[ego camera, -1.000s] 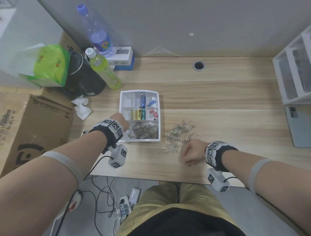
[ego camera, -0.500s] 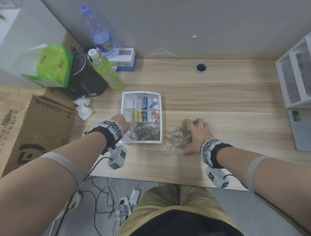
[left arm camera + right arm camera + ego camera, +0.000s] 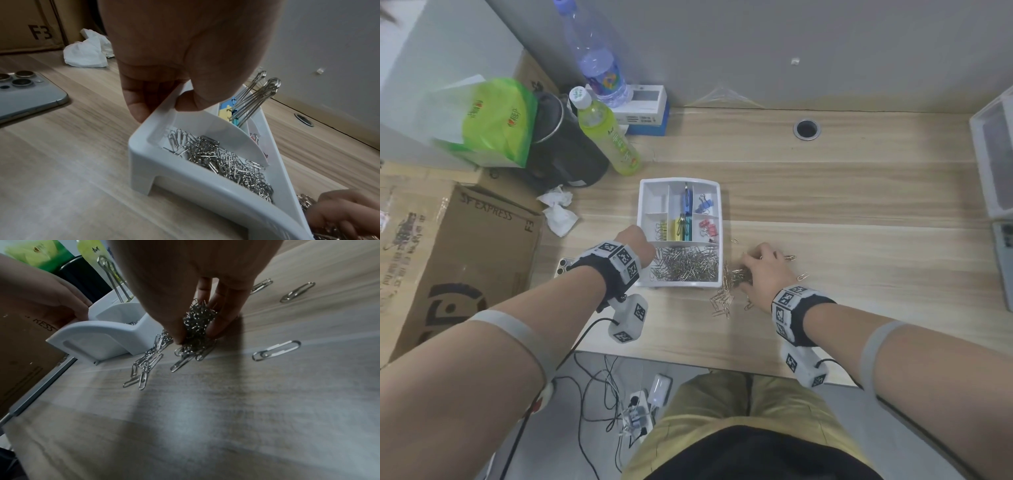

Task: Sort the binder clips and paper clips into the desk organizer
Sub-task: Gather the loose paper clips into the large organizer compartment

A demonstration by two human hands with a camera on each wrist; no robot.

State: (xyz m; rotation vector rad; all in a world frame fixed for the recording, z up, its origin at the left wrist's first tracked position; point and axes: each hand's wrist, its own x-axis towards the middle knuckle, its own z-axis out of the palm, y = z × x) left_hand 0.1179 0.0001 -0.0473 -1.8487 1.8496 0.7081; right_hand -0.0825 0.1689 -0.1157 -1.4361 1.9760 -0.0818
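The wooden desk [image 3: 825,192] carried the whole job, with a white desk organizer [image 3: 643,205] sitting toward its near edge and a loose heap of silver paper clips [image 3: 726,294] spread just to the organizer's right. The organizer's long front compartment already held a thick bed of paper clips, while coloured binder clips [image 3: 705,228] stood in the smaller cells behind it. The left hand [image 3: 635,245] gripped the organizer's left rim, apparently to keep the light tray from skidding while clips were dropped in. The right hand [image 3: 767,270] was bunched down over the heap, its fingers [image 3: 224,318] and thumb curled in around a dense wad of paper clips that sat against the desk, seemingly gathering a handful rather than picking singly. From overhead that wad was mostly hidden under the knuckles; only the right wrist camera showed it caught between thumb and fingers, with stray single clips lying apart on the wood. The left wrist camera alone showed the thumb hooked over the rim and fingers pressed on the outer wall, plus a smartphone [image 3: 26,94] lying nearby.
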